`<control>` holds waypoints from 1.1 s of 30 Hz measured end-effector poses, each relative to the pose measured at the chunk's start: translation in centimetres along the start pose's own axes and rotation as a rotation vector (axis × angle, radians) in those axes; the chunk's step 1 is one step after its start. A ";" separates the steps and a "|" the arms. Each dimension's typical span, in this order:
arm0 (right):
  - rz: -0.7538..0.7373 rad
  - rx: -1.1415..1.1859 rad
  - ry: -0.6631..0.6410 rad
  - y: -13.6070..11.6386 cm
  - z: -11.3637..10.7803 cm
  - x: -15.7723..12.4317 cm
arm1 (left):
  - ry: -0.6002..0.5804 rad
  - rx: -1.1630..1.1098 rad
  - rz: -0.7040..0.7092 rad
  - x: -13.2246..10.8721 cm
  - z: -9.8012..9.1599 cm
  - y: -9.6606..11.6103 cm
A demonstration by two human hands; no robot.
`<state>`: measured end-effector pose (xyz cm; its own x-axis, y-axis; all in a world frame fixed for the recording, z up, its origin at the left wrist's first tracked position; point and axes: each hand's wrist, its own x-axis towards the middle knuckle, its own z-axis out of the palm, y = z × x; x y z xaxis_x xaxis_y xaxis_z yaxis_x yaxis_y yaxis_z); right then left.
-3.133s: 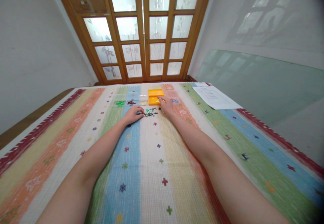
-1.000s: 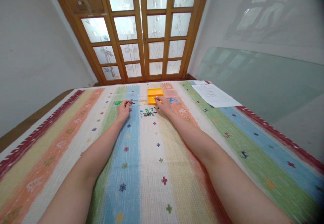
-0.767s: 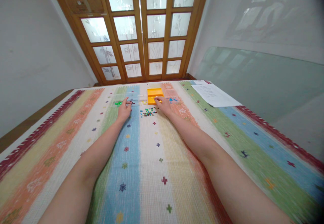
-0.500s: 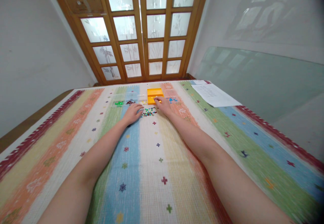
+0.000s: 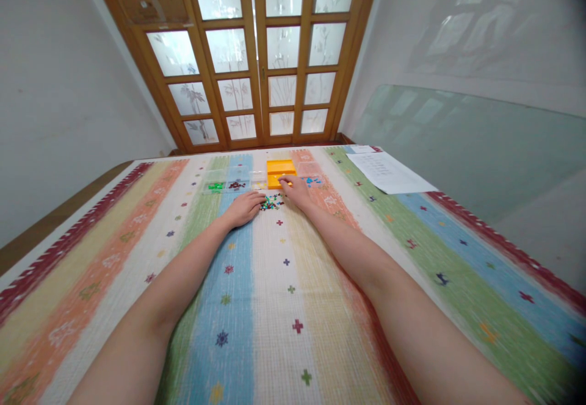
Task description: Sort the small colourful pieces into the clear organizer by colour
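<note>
A small pile of tiny coloured pieces lies on the striped cloth. My left hand rests flat on the cloth just left of the pile, fingers stretched out and touching its edge. My right hand sits right of the pile, its fingers bent together at the front edge of an orange tray. Whether they pinch a piece is too small to tell. Beyond the pile stand clear boxes holding green pieces, dark red pieces, yellow pieces and blue pieces.
A printed sheet of paper lies at the far right of the cloth. A wooden door with frosted glass panes stands behind the table. A glass panel leans on the right wall.
My left hand has come back from the clear boxes at the far left and now lies at the pile. My right hand has stayed at the orange tray.
</note>
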<state>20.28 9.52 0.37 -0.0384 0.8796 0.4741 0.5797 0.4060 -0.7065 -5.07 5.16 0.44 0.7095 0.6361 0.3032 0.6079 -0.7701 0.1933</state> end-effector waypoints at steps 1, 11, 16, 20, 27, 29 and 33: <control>0.004 0.000 0.001 0.0 0.0 0.0 | 0.009 -0.005 0.002 0.0 0.0 0.1; 0.004 -0.011 0.000 0.1 0.1 0.1 | 0.026 -0.043 0.000 0.3 -0.6 1.0; 0.009 -0.022 -0.005 0.1 0.0 0.1 | 0.058 -0.069 -0.006 0.2 -0.5 1.2; 0.012 -0.031 -0.012 0.0 -0.1 0.0 | 0.181 -0.070 -0.113 0.1 -0.4 0.5; 0.007 -0.026 -0.033 -0.2 -0.3 -0.1 | 0.545 -0.035 -0.487 -0.6 -0.6 -3.2; 0.010 -0.025 -0.031 -0.2 -0.3 -0.1 | 0.624 -0.034 -0.583 -1.0 -0.9 -4.3; 0.022 -0.005 -0.032 -0.3 -0.3 -0.1 | 0.722 -0.027 -0.755 -2.0 -1.6 -6.1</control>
<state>20.30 9.20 0.69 -0.0521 0.8958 0.4413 0.5848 0.3856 -0.7137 -10.75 8.49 0.15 -0.2384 0.7798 0.5788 0.7899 -0.1910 0.5827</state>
